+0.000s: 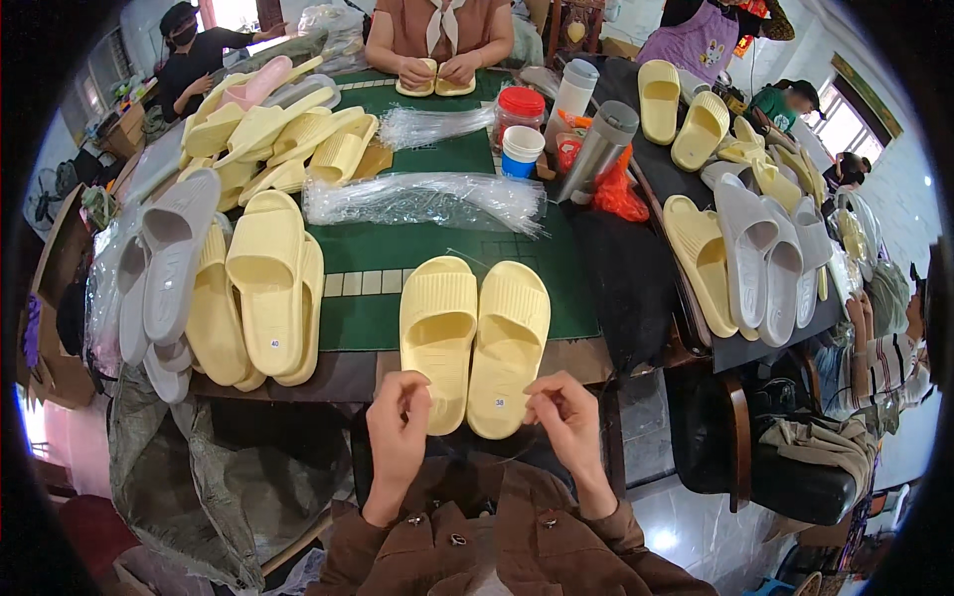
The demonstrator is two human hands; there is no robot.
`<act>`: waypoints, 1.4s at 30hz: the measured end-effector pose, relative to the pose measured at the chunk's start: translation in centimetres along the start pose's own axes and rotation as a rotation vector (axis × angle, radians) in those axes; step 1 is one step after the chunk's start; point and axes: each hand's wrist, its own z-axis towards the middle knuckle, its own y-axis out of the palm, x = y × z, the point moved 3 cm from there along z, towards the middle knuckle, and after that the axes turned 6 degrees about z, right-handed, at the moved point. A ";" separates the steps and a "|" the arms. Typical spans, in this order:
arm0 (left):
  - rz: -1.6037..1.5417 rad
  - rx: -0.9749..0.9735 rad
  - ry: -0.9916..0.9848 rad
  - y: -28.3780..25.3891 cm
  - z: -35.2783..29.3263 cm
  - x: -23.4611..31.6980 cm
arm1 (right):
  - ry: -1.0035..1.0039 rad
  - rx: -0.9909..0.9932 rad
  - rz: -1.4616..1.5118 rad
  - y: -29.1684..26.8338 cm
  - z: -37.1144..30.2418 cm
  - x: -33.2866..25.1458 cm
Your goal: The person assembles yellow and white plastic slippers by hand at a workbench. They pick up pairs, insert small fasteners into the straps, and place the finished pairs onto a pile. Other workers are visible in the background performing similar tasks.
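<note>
A pair of pale yellow slide sandals lies side by side at the table's near edge, the left sandal (438,382) and the right sandal (507,377) with toes pointing away from me. A small white sticker sits on the right one's heel. My left hand (399,422) is closed in a pinch beside the left sandal's heel. My right hand (566,422) pinches likewise by the right sandal's heel. Whatever either hand holds is too thin to make out. Beyond the toes lies a bundle of clear plastic strips (427,201).
Piles of yellow slides (266,288) and grey slides (181,258) are at left; more grey slides (745,233) lie on the right table. A paper cup (522,149), a red-lidded jar (520,107) and a steel tumbler (598,149) stand ahead. Across the table a person's hands (437,74) hold yellow slides.
</note>
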 end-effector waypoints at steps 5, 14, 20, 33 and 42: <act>0.201 -0.068 0.009 1.1 -0.2 0.6 | -0.009 -0.068 -0.328 1.1 0.3 -0.8; 0.516 -0.118 0.171 1.9 1.6 0.5 | -0.041 0.022 -0.302 1.5 0.5 0.8; 0.661 -0.161 0.157 3.6 3.9 0.5 | -0.145 -0.092 -0.455 1.8 2.3 0.1; 0.703 -0.391 0.264 4.8 6.5 -1.8 | -0.029 -0.165 -0.610 4.0 7.1 3.6; 0.858 -0.572 0.163 5.5 7.8 -1.8 | 0.105 -0.188 -0.592 4.7 9.2 4.7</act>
